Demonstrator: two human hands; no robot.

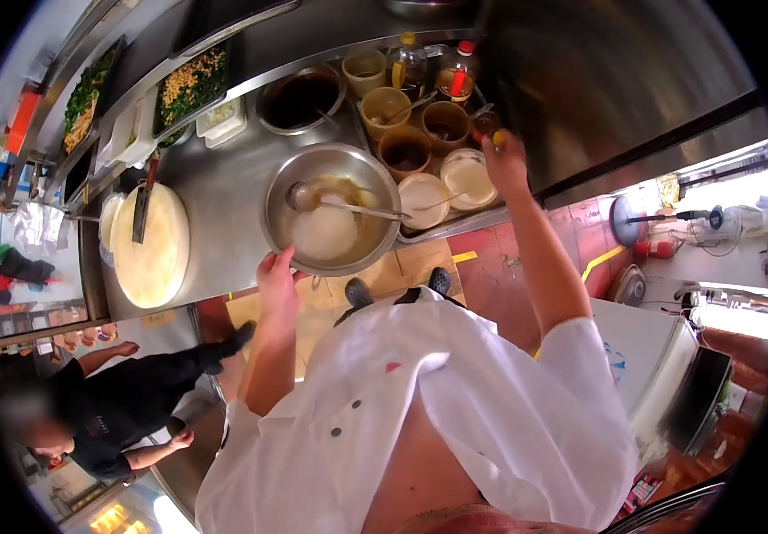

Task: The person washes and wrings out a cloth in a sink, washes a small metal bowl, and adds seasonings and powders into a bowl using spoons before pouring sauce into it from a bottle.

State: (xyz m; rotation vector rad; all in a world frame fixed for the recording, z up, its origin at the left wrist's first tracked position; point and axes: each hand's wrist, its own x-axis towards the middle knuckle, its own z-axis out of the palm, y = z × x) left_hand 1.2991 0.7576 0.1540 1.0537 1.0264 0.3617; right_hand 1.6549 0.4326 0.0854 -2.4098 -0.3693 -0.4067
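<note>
A steel mixing bowl stands on the counter, with white powder and a brownish liquid inside. A metal ladle rests in it, its handle over the right rim. My left hand grips the bowl's near-left rim, thumb at the edge. My right hand is closed at the neck of a small bottle with a yellow cap, beyond the seasoning tubs. Closest to that hand are two tubs of white seasoning, the right tub and the left tub.
Behind the bowl stands a pot of dark sauce. Tubs of brown sauce and an oil bottle with a red cap fill the tray. A cleaver lies on the round chopping board. A person in black stands at left.
</note>
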